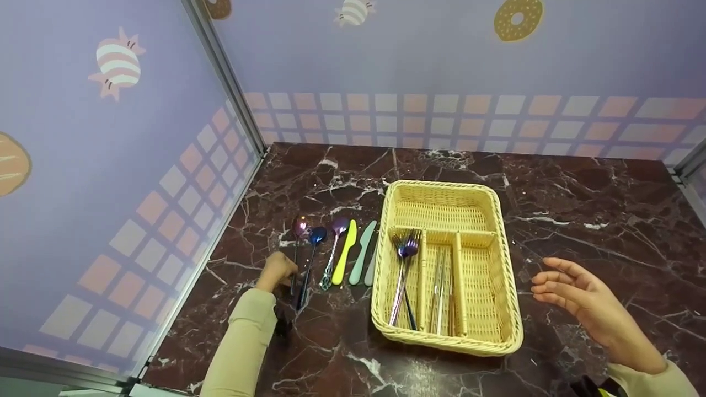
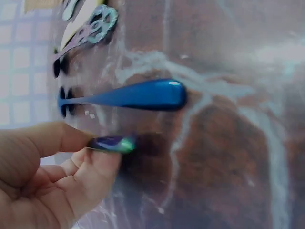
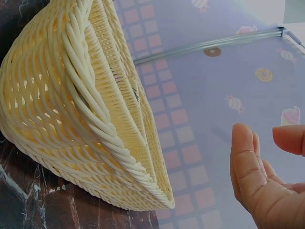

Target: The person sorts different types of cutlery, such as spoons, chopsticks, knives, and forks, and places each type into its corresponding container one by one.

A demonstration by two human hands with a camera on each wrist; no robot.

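Left grip [image 1: 278, 270] — spoon [image 2: 110, 143] pinched, handle tip [image 2: 127, 145] protruding; bowl [image 1: 301, 226] beyond

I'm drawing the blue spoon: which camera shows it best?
The head view: the blue spoon shows whole, bowl and all. The left wrist has its handle closer, bowl edge-on; the right wrist, none of it.

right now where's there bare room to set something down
Bare: tabletop between basket, right hand and back wall; the basket's back compartment and right compartment. Crowded: left of the basket, with spoons, knives and the left hand.
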